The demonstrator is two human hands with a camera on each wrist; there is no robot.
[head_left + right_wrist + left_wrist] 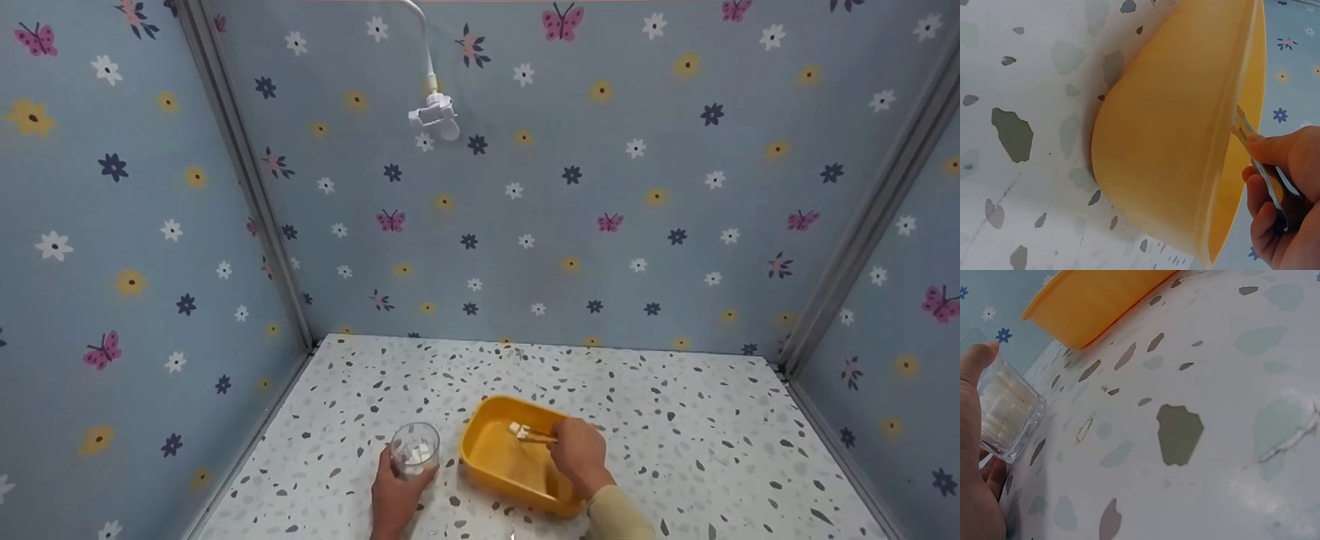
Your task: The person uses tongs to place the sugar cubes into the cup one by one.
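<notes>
Low in the head view, my left hand [396, 496] grips a clear glass [415, 431] around its side. White block-like pieces [1008, 408] fill the lower part of the glass, as the left wrist view shows. To the right stands a yellow plastic basin [480, 471]. My right hand [581, 451] reaches over its right side and holds small metal tongs [1266, 174] between thumb and fingers. At the tongs' tips, over the inside of the basin, are small white cubes [517, 430]. From the right wrist, the basin's rim hides the cubes.
The glass and basin stand side by side on a white speckled tabletop [712, 450]. Blue flowered panels [525, 180] enclose the back and both sides, with grey metal posts [255, 180] at the corners. A white clamp on a bent arm [435, 116] hangs at the back.
</notes>
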